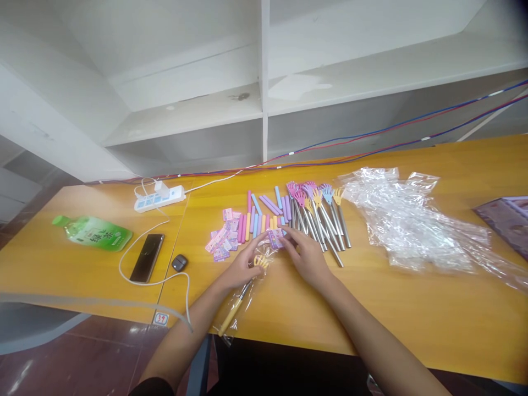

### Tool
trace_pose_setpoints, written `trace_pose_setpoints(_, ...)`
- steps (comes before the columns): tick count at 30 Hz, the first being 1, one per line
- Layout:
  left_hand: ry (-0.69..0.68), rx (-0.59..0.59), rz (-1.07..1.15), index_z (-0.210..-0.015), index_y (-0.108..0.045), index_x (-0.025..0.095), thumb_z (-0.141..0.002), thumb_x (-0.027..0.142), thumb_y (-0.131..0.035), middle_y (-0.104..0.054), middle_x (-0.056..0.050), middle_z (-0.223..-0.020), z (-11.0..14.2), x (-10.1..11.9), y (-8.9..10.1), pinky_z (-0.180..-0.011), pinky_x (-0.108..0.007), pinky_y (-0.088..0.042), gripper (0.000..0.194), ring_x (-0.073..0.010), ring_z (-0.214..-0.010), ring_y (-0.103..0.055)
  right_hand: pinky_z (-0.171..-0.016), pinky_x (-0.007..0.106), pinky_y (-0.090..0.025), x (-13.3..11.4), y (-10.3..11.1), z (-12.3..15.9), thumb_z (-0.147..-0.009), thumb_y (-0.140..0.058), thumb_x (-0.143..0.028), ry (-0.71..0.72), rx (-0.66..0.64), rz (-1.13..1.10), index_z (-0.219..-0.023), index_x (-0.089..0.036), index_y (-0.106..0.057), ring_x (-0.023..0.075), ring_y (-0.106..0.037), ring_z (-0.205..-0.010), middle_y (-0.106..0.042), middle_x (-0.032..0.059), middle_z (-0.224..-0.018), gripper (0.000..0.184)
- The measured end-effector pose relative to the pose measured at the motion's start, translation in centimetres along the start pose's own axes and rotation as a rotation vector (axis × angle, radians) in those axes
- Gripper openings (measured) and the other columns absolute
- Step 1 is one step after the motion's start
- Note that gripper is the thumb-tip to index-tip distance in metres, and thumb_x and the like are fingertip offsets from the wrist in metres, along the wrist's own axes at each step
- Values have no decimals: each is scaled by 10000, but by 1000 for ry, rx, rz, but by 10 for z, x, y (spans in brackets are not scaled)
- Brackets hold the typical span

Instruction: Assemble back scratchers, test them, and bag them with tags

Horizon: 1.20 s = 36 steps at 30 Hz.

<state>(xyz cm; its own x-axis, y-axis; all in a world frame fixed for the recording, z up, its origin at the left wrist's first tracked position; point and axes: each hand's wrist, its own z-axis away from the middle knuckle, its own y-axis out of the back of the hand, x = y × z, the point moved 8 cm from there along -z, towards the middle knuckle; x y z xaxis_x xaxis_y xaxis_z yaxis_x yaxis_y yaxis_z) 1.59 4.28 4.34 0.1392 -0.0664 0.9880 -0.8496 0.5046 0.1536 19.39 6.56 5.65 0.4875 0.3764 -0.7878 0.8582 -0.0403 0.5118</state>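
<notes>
A yellow back scratcher lies inside a clear plastic bag, its claw end up between my hands. My left hand is closed on the bag near the claw. With its fingers pinched, my right hand holds a small pink and purple printed card at the bag's top end. Whether the card is inside the bag I cannot tell. Just beyond my hands lie several coloured handle sleeves and a pile of more printed cards. A heap of back scratchers with metal rods is beside my right hand.
Clear plastic bags are piled at the right, near a purple printed package. To the left are a green tea bottle, a phone, an earbud case and a power strip with a white cable.
</notes>
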Motion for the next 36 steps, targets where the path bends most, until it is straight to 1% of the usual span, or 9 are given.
trace_pose_setpoints(4,1,11,-19,-1674,-281,290,-885,398,-730,-219,-74,-1760,1,0,0,-1308,-518,-203,914,-373,-1623,-169,-819,386,-571,-4,-2,0,-1092,-437,-430,39,-50,23,-1406,-291,-626,242,-693,-879,-714,70,-987,391)
trace_pose_setpoints(7,8,4,-22,-1677,-263,309,-889,383,-715,-207,-62,-1764,1,1,0,-1303,-535,-211,912,-378,-1624,-164,-759,367,-564,0,-3,0,-1076,-483,-436,-7,-52,-21,-1392,-263,-594,227,-683,-817,-711,58,-948,377)
trace_pose_setpoints(11,8,0,-25,-1680,-251,309,-887,384,-718,-176,-62,-1771,1,2,-1,-1310,-527,-187,923,-371,-1631,-131,-675,339,-543,4,-1,0,-1045,-548,-459,-61,-29,-61,-1203,-232,-616,211,-671,-747,-709,44,-880,285)
trace_pose_setpoints(15,26,-8,-26,-1680,-241,313,-897,377,-719,-157,-61,-1776,2,3,-1,-1316,-517,-167,919,-360,-1635,-118,-704,347,-551,-2,1,-1,-1057,-532,-452,-12,-46,-24,-1141,-240,-647,210,-664,-754,-722,56,-918,256)
trace_pose_setpoints(20,21,-9,11,-1680,-235,298,-894,387,-728,-173,-75,-1771,2,3,-2,-1311,-504,-192,932,-359,-1635,-119,-738,365,-556,-9,2,-2,-1074,-516,-422,64,-54,-21,-1165,-260,-697,207,-639,-770,-694,66,-958,259)
trace_pose_setpoints(24,20,-4,-9,-1678,-255,289,-889,374,-730,-188,-81,-1767,2,3,-1,-1307,-512,-199,924,-367,-1635,-111,-789,392,-569,-14,2,-1,-1079,-506,-409,114,-58,-71,-1230,-298,-723,221,-644,-860,-666,81,-1043,286)
trace_pose_setpoints(28,24,12,1,-1687,-224,291,-875,305,-711,-182,-75,-1769,2,-2,0,-1301,-533,-218,947,-380,-1631,-122,-781,392,-568,-13,3,0,-1072,-518,-417,66,-51,-97,-1292,-289,-689,208,-626,-835,-632,88,-1089,307)
trace_pose_setpoints(32,11,32,10,-1683,-234,303,-837,225,-683,-224,-57,-1759,1,-6,1,-1301,-530,-230,960,-376,-1624,-159,-792,377,-556,-17,4,-1,-1074,-509,-406,50,-71,-133,-1222,-280,-712,201,-612,-853,-595,78,-1073,281)
trace_pose_setpoints(36,-11,53,-6,-1680,-243,289,-840,213,-672,-259,-73,-1746,1,-4,1,-1297,-517,-247,946,-364,-1612,-212,-800,378,-551,-18,7,0,-1073,-501,-408,20,-50,-161,-1207,-276,-715,205,-613,-870,-584,76,-1076,284)
